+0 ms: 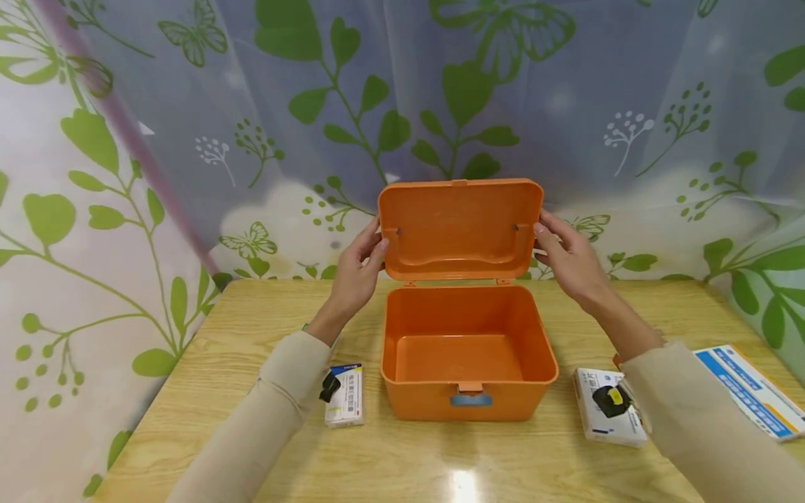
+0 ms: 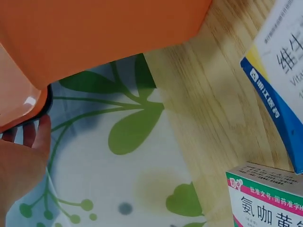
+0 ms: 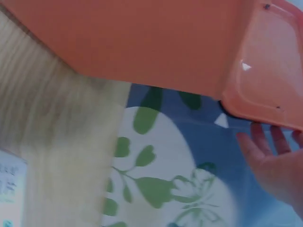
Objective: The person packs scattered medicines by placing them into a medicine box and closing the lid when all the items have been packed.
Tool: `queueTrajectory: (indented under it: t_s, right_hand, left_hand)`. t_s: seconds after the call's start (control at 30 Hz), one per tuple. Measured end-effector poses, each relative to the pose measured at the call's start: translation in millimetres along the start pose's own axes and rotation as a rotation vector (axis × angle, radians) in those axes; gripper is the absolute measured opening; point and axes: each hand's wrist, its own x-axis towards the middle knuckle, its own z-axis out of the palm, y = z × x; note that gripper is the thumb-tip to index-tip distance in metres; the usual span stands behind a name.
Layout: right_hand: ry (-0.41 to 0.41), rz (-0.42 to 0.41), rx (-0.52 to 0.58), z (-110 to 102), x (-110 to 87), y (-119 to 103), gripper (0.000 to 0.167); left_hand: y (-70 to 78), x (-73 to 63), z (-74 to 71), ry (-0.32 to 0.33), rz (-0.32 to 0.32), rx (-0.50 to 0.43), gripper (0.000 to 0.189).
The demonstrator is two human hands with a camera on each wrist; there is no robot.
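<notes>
Storage box (image 1: 418,405): plastic, smooth, satiny outside to my eye; its lid (image 1: 459,227), glossy inside, catching highlights on my remote feed. Front catch (image 1: 470,400): plastic-looking, smooth. Tabletop (image 1: 302,468): wood-grained, smooth, glossy, throwing glare at the near side. Curtain (image 1: 409,91), far: thin printed cloth, lightly creased. Medicine cartons (image 1: 349,412), left and right: printed card, smooth. Sleeves (image 1: 251,419): matt cloth, wrinkled, I note.

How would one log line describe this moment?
lid: raised | orange box: open | left hand: at lid's left edge | right hand: at lid's right edge
</notes>
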Motion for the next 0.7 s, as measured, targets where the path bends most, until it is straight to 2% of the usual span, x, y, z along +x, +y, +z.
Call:
queueTrajectory:
  t_s: [0.17,0.37,0.7]
  right_hand:
    - [-0.030,-0.019,0.134,3.4,4.1,20.9,0.055]
    - [-0.013,-0.012,0.182,8.9,6.4,42.3,0.053]
    - [-0.045,0.001,0.289,14.8,6.2,71.2,0.051]
  left_hand:
    - [-8.7,2.3,-0.1,0.013,-0.023,-0.060,0.045]
    - [-21.3,2.2,2.1,0.019,-0.040,-0.095,0.045]
    - [-34.6,-1.4,6.8,0.042,-0.204,-0.214,0.043]
